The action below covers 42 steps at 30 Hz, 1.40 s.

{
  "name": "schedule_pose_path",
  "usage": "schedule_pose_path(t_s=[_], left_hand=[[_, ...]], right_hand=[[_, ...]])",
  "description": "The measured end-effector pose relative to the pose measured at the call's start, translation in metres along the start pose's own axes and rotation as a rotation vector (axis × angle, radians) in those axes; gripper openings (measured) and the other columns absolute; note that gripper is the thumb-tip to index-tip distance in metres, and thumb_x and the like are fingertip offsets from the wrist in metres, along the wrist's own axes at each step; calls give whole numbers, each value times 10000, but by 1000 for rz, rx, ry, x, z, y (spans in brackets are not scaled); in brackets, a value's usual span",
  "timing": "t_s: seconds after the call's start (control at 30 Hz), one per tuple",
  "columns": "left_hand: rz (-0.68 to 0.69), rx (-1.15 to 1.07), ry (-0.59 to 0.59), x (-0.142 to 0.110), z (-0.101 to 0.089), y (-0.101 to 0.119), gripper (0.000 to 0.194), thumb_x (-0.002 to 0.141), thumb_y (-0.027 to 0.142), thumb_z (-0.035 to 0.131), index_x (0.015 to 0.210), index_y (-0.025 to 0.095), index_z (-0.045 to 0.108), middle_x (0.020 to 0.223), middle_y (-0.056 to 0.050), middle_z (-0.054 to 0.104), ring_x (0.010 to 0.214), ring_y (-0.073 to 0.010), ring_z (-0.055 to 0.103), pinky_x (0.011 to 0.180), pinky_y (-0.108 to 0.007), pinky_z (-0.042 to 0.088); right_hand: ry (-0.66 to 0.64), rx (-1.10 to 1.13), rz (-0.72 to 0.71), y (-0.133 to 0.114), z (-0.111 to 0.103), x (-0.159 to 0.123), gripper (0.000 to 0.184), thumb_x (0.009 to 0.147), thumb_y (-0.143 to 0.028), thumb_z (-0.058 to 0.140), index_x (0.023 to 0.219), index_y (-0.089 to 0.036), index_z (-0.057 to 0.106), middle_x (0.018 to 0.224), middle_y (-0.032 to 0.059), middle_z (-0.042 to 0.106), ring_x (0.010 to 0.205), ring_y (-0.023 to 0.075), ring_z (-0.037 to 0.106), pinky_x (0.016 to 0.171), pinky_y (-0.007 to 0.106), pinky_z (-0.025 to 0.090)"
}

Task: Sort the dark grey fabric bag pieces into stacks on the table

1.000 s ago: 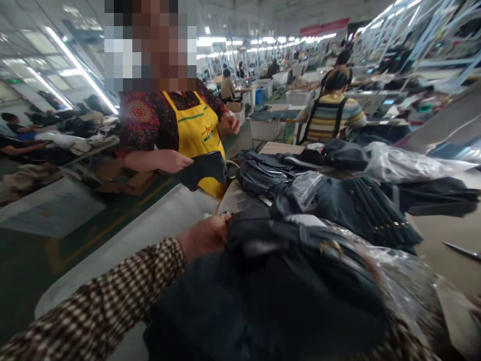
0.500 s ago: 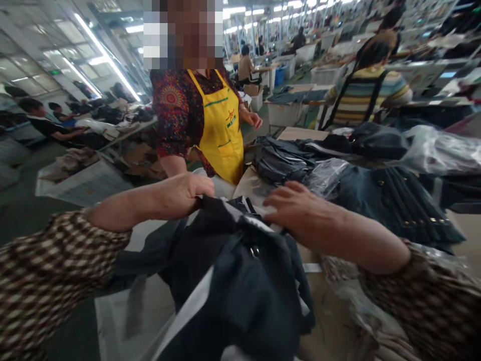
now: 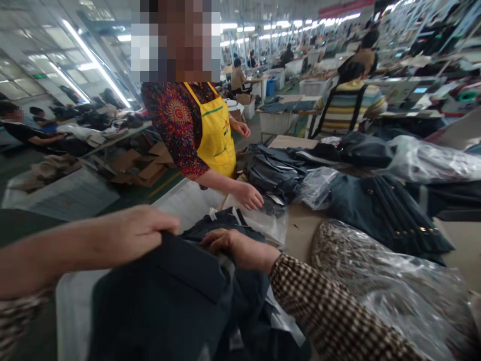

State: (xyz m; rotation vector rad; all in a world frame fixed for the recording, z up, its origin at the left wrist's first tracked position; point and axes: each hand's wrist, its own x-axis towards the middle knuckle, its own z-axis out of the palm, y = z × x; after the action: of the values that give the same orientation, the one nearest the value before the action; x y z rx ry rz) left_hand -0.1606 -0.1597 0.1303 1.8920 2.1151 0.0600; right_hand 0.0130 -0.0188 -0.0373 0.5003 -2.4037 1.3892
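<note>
A dark navy garment (image 3: 161,296) with pale patches spreads across the foreground, its lower part running out of view. My left hand (image 3: 145,231), somewhat blurred, pinches the garment's upper edge and holds it raised. Over the garment's middle, my right hand (image 3: 242,248) has its fingers curled down into the cloth, the fingertips partly hidden in folds. Just beyond my hands, more dark cloth with white strips (image 3: 229,218) lies bunched up. A co-worker's hand (image 3: 248,195) reaches above the table near that cloth, apart from my hands.
A co-worker in a yellow apron (image 3: 216,133) stands across from me. Dark folded garments (image 3: 276,168) and pleated dark cloth (image 3: 379,213) lie on the table. A clear plastic bag of brownish pieces (image 3: 376,281) is at right. White bins (image 3: 62,195) and cardboard boxes (image 3: 145,165) stand left.
My left hand has moved left and down, still gripping cloth. My right hand has come inward onto the garment from its right side. The co-worker's arm now extends toward the table.
</note>
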Motion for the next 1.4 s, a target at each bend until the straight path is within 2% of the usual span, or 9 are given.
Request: schedule_pose_path(t_s=[0.07,0.3,0.53,0.67,0.8,1.0,1.2,1.3,1.4], left_hand=[[98,20,-146,20,52,-1,349,827,122,367,950,171,690,925,28,710,877,-112,638,833,-199,480],[207,343,176,19,250,-17,553,860,259,606,1396,324,483,1502,-47,442,1307,-302,475,1029,-452,450],[169,411,359,10,333,-32,628,741,723,610,1279,398,587,1393,-17,552,1280,-317,466,1174,-505,140],[208,366,391,12,328,-39,635,703,762,608,1214,384,624,1324,-8,603,1271,-310,455,1198,-481,77],[359,302,429,19,278,-34,484,858,599,552,1222,288,621,1328,-52,601,1296,-265,451,1197,-428,174],[432,26,479,88,174,9,262,926,178,500,1166,200,603,1261,-57,631,1291,-187,471,1092,-317,414],[370,-344,363,187,146,63,387,848,149,579,1234,172,587,1293,-117,594,1205,-274,519,1074,-474,394],[271,-681,186,197,142,82,98,823,186,601,868,168,686,814,-51,668,833,-215,607,887,-365,458],[154,-881,196,194,137,97,135,808,249,606,709,164,639,655,-7,598,667,-159,543,709,-273,438]], right_hand=[[-32,-209,160,28,-5,-27,388,787,14,548,1103,-174,674,1325,116,580,1218,220,542,1033,351,427],[241,-534,817,108,-70,-126,366,895,-73,413,1103,-171,699,1045,73,717,959,174,661,871,270,493],[244,-764,1107,199,-117,-133,323,878,-245,586,1159,-99,644,1208,179,628,1132,283,561,956,357,435],[189,-827,1201,232,-127,-117,256,951,-317,540,1065,-111,639,1091,134,656,1030,234,604,903,389,478],[94,-868,1196,218,-150,-111,201,979,-290,514,992,-132,638,995,57,662,883,169,630,819,356,506],[-19,-988,957,103,-164,-104,215,943,-115,425,948,-143,638,988,86,640,872,164,593,729,273,402],[-109,-1142,623,-15,-158,-95,133,894,-125,506,890,-200,616,867,44,611,787,187,556,704,311,359],[14,-1210,576,-52,-160,-101,149,898,-145,509,931,-220,634,901,58,623,849,224,560,757,349,380],[492,-1157,617,-73,-146,-116,259,910,-222,512,1153,-217,603,1068,105,618,968,263,562,819,386,424]])
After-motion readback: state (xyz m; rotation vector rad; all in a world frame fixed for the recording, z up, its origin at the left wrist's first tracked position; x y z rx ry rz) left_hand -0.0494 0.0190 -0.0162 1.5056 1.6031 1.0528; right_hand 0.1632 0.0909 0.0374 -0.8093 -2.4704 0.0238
